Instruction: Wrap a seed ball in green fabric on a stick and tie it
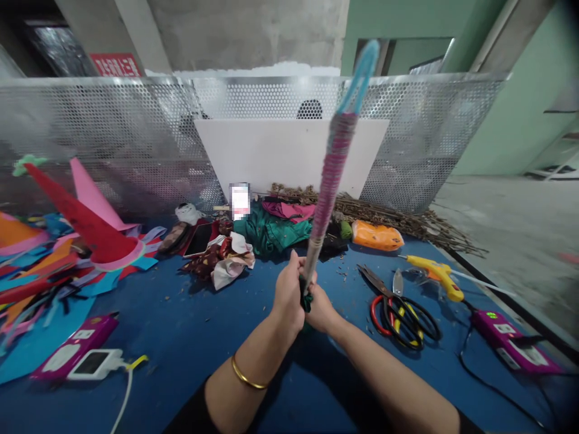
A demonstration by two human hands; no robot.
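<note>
A long stick [332, 175] rises at a tilt from between my hands, away from me and to the right. Pink and purple yarn is wound round it, a pale stretch shows lower down, and a light-blue loop [360, 78] tops it. My left hand [288, 295] is closed about its lower end, thumb up. On the other side my right hand [321, 307] is closed there too, its fingers partly hidden. Dark green cloth [306, 296] bunches round the stick's base between the palms. A gold bangle [246, 377] circles my left wrist.
On the blue table [190, 337], scissors [393, 307] and a yellow glue gun [436, 277] lie right, power strips [511, 343] at both sides. Cloth scraps [275, 232], an orange packet [377, 235] and dried twigs [384, 208] line the back. Felt cones [97, 223] stand left.
</note>
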